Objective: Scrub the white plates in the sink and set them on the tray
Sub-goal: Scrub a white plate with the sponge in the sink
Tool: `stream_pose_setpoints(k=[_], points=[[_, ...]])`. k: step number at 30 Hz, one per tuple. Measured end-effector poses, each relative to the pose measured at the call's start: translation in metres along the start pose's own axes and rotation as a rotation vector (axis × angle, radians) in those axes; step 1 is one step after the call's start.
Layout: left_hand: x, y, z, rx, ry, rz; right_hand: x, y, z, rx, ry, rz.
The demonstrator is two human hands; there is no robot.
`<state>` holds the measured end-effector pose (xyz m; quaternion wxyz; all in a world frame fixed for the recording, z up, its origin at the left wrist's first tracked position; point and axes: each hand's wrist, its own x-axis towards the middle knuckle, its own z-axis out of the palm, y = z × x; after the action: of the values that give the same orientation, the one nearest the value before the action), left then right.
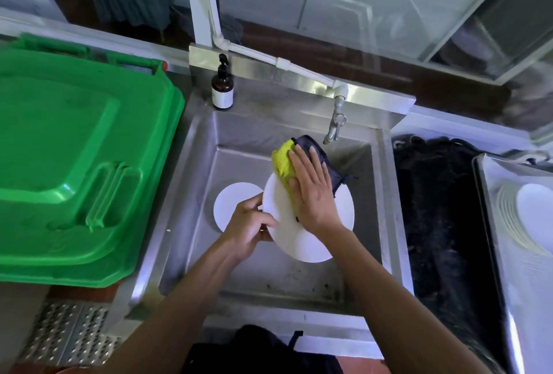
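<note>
Over the steel sink (197,170) a white plate (302,242) is held tilted. My left hand (248,227) grips its left rim, thumb on the face. My right hand (312,191) lies flat, fingers straight, pressing a yellow-green and dark blue cloth (284,161) onto the plate's upper part. A second white plate (230,203) lies on the sink floor to the left, partly hidden by my left hand. At the far right a metal tray (490,224) holds a stack of white plates (529,218).
A large green bin lid (74,164) fills the left side. A brown pump bottle (222,86) stands on the sink's back ledge. The tap (335,125) hangs over the sink's back right. A dark mat (434,209) lies between sink and tray.
</note>
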<state>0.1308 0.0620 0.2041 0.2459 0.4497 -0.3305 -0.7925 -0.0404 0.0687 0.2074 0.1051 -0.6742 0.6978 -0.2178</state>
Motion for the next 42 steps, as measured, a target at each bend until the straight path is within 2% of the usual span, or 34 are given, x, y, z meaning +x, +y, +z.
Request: stream_pose_setpoints(k=[12, 17, 22, 27, 32, 37, 42], points=[[-0.001, 0.004, -0.004, -0.103, 0.108, 0.06, -0.01, 0.002, 0.01, 0.071, 0.09, 0.347], [-0.003, 0.0, -0.001, -0.129, 0.122, 0.086, -0.033, -0.014, 0.02, 0.154, 0.105, 0.429], [-0.001, -0.004, 0.001, -0.155, 0.155, 0.096, -0.052, -0.043, 0.027, 0.233, 0.072, 0.397], [0.0, -0.002, -0.002, -0.2, 0.151, 0.099, -0.07, -0.067, 0.032, 0.198, 0.035, 0.326], [-0.003, -0.002, -0.008, -0.242, 0.165, 0.1, -0.083, -0.063, 0.038, 0.12, 0.028, 0.402], [-0.006, -0.002, -0.009, -0.265, 0.143, 0.095, -0.076, -0.045, 0.038, 0.061, 0.112, 0.532], [-0.008, 0.0, -0.013, -0.237, 0.126, 0.101, -0.068, -0.031, 0.028, 0.089, 0.211, 0.514]])
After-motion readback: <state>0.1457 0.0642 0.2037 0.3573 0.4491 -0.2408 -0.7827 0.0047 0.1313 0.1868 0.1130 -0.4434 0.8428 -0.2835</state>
